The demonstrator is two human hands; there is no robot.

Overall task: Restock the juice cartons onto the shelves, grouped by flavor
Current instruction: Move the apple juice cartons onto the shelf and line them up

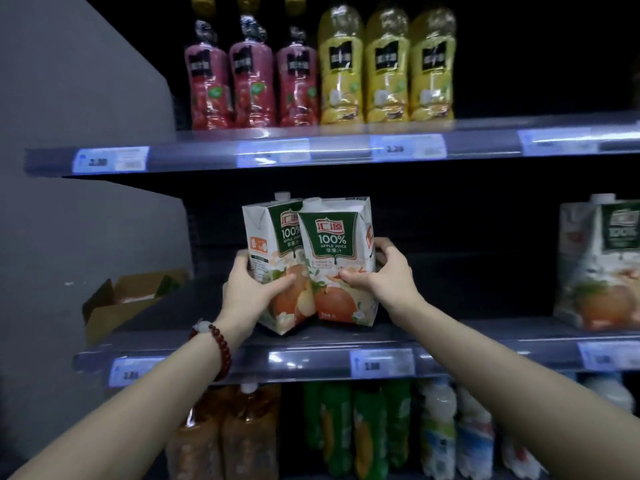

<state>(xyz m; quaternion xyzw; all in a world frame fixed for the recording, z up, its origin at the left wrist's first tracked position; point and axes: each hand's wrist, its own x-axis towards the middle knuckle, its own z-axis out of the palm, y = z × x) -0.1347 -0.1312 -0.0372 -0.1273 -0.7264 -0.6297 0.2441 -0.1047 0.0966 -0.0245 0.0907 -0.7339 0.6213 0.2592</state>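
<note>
Gripping two white-and-green apple juice cartons (308,261) from both sides, the left hand (254,291) and right hand (384,275) curled around them on the grey middle shelf (485,336). Sliding both back together, upright and touching, seemed best.

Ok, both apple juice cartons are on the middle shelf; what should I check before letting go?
1. Left hand grip on left white apple juice carton: ok.
2. Right hand grip on right white apple juice carton: ok.
3. Same flavor on both labels: ok.
4. Cartons upright: not ok, left one tilts.
5. Bases flat on grey middle shelf: cannot tell.
6. Blurred white carton at far right matches flavor: cannot tell.
</note>
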